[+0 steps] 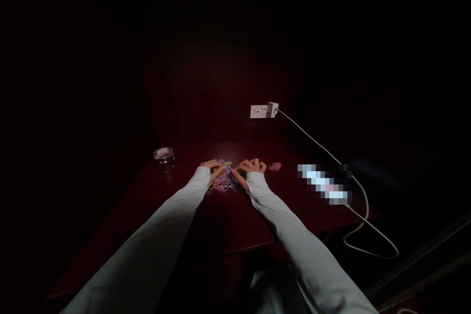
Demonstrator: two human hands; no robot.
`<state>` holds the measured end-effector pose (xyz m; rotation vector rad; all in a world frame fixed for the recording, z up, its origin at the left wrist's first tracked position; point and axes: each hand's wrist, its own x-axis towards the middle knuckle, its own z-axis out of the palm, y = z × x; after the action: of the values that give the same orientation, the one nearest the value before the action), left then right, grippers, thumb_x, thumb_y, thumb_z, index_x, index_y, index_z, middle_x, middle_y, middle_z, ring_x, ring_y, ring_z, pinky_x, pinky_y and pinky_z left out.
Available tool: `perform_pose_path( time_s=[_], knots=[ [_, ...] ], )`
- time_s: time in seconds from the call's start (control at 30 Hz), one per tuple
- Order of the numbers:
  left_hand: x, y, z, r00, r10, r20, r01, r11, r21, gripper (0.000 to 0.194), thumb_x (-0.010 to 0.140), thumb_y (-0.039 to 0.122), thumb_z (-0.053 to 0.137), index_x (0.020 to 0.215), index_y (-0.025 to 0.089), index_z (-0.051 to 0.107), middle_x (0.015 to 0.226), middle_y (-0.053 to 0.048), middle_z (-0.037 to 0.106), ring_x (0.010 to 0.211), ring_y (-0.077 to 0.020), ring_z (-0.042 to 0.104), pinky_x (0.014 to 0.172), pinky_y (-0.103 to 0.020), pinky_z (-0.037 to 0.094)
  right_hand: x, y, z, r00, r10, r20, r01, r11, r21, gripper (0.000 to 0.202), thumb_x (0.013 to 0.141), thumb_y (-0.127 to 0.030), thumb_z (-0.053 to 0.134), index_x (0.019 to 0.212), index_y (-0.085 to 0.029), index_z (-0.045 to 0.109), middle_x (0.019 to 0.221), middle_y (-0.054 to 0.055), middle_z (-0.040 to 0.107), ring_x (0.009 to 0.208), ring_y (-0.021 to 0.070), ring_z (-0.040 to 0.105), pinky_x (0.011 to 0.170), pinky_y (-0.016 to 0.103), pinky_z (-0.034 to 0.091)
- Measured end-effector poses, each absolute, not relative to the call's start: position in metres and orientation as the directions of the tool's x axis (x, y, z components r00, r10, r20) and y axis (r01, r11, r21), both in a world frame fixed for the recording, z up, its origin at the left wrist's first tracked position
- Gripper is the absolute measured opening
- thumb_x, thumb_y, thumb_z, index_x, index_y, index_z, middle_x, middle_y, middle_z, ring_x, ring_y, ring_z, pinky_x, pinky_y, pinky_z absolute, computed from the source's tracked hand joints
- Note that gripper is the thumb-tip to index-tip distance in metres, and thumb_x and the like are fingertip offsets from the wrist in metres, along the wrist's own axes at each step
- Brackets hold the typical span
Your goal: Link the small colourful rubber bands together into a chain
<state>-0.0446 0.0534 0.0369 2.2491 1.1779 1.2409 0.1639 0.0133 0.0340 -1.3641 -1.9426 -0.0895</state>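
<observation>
A loose pile of small coloured elastic hair ties (222, 186), mostly purple with some yellow, orange and pink, lies on the dark red table. My left hand (212, 166) rests at the pile's left side, fingertips bent together over the ties. Across from it, my right hand (250, 169) is at the right edge, its thumb and forefinger drawn close together by the ties and its other fingers curled. What either set of fingertips holds is too small to make out. Just right of my right hand sits a smaller heap of pink hair ties (275, 166).
A clear lidded jar (164, 159) stands at the table's left. On the right lies a lit, blurred phone (324, 184). Its white cable (312, 138) runs to a charger (273, 109) in the wall socket (257, 111) and loops past the table edge. The surroundings are dark.
</observation>
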Motion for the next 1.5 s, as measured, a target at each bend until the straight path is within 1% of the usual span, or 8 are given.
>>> perform_pose_path(
  time_s=[0.2, 0.37, 0.47, 0.63, 0.77, 0.93, 1.2, 1.5],
  knots=[
    [-0.042, 0.055, 0.032, 0.236, 0.841, 0.487, 0.488, -0.536, 0.690, 0.023, 0.083, 0.035, 0.072, 0.070, 0.016, 0.076, 0.066, -0.002, 0.069, 0.063, -0.0147, 0.059, 0.061, -0.024, 0.045, 0.149, 0.005, 0.040, -0.216, 0.793, 0.569, 0.836, 0.452, -0.312, 0.038, 0.101, -0.060, 0.054, 0.108, -0.031, 0.078, 0.111, 0.005, 0.074, 0.108, 0.0268, 0.048, 0.097, 0.041, 0.023],
    [-0.039, 0.054, 0.030, 0.242, 0.856, 0.457, 0.461, -0.516, 0.722, 0.025, 0.081, 0.039, 0.073, 0.071, 0.017, 0.077, 0.062, -0.001, 0.069, 0.061, -0.0150, 0.060, 0.061, -0.024, 0.045, 0.154, 0.010, 0.039, -0.228, 0.787, 0.574, 0.850, 0.448, -0.277, 0.034, 0.102, -0.057, 0.055, 0.108, -0.034, 0.079, 0.112, 0.005, 0.073, 0.111, 0.0275, 0.047, 0.097, 0.041, 0.023],
    [-0.038, 0.053, 0.029, 0.224, 0.864, 0.450, 0.445, -0.502, 0.742, 0.034, 0.081, 0.049, 0.071, 0.068, 0.017, 0.075, 0.062, -0.002, 0.070, 0.061, -0.0162, 0.061, 0.061, -0.025, 0.046, 0.155, 0.010, 0.039, -0.228, 0.783, 0.579, 0.857, 0.444, -0.263, 0.033, 0.102, -0.056, 0.057, 0.102, -0.033, 0.080, 0.111, 0.005, 0.073, 0.112, 0.0274, 0.047, 0.097, 0.042, 0.023],
    [-0.041, 0.053, 0.029, 0.217, 0.877, 0.429, 0.394, -0.481, 0.783, 0.054, 0.086, 0.065, 0.057, 0.060, 0.018, 0.065, 0.058, -0.003, 0.065, 0.056, -0.0159, 0.057, 0.056, -0.026, 0.044, 0.158, 0.009, 0.039, -0.204, 0.776, 0.597, 0.851, 0.442, -0.284, 0.031, 0.103, -0.053, 0.056, 0.103, -0.034, 0.081, 0.110, 0.005, 0.072, 0.110, 0.0265, 0.047, 0.097, 0.042, 0.023],
    [-0.041, 0.056, 0.027, 0.231, 0.874, 0.427, 0.391, -0.486, 0.782, 0.051, 0.085, 0.062, 0.061, 0.060, 0.018, 0.063, 0.060, -0.002, 0.065, 0.057, -0.0149, 0.057, 0.057, -0.025, 0.044, 0.159, 0.011, 0.038, -0.204, 0.776, 0.596, 0.846, 0.446, -0.292, 0.030, 0.102, -0.053, 0.059, 0.101, -0.033, 0.081, 0.109, 0.005, 0.073, 0.110, 0.0267, 0.047, 0.099, 0.042, 0.023],
    [-0.038, 0.057, 0.024, 0.236, 0.872, 0.429, 0.379, -0.489, 0.786, 0.039, 0.083, 0.055, 0.069, 0.074, 0.017, 0.071, 0.058, 0.001, 0.062, 0.051, -0.0125, 0.051, 0.052, -0.023, 0.040, 0.157, 0.017, 0.034, -0.207, 0.777, 0.595, 0.845, 0.448, -0.291, 0.027, 0.099, -0.052, 0.064, 0.096, -0.031, 0.081, 0.104, 0.005, 0.073, 0.108, 0.0265, 0.048, 0.098, 0.042, 0.024],
    [-0.038, 0.057, 0.023, 0.256, 0.867, 0.428, 0.375, -0.497, 0.782, 0.030, 0.082, 0.045, 0.073, 0.074, 0.016, 0.072, 0.056, 0.003, 0.059, 0.055, -0.0115, 0.050, 0.054, -0.022, 0.040, 0.157, 0.019, 0.034, -0.216, 0.784, 0.582, 0.833, 0.459, -0.310, 0.020, 0.096, -0.048, 0.070, 0.099, -0.032, 0.081, 0.101, 0.004, 0.072, 0.106, 0.0253, 0.049, 0.095, 0.039, 0.025],
    [-0.037, 0.055, 0.018, 0.319, 0.850, 0.420, 0.346, -0.517, 0.783, 0.042, 0.086, 0.057, 0.066, 0.079, 0.016, 0.073, 0.063, 0.000, 0.063, 0.058, -0.0128, 0.054, 0.058, -0.023, 0.043, 0.156, 0.017, 0.034, -0.188, 0.792, 0.580, 0.775, 0.483, -0.409, 0.017, 0.093, -0.045, 0.074, 0.097, -0.030, 0.082, 0.100, 0.004, 0.072, 0.103, 0.0241, 0.051, 0.093, 0.037, 0.032]
  ],
)
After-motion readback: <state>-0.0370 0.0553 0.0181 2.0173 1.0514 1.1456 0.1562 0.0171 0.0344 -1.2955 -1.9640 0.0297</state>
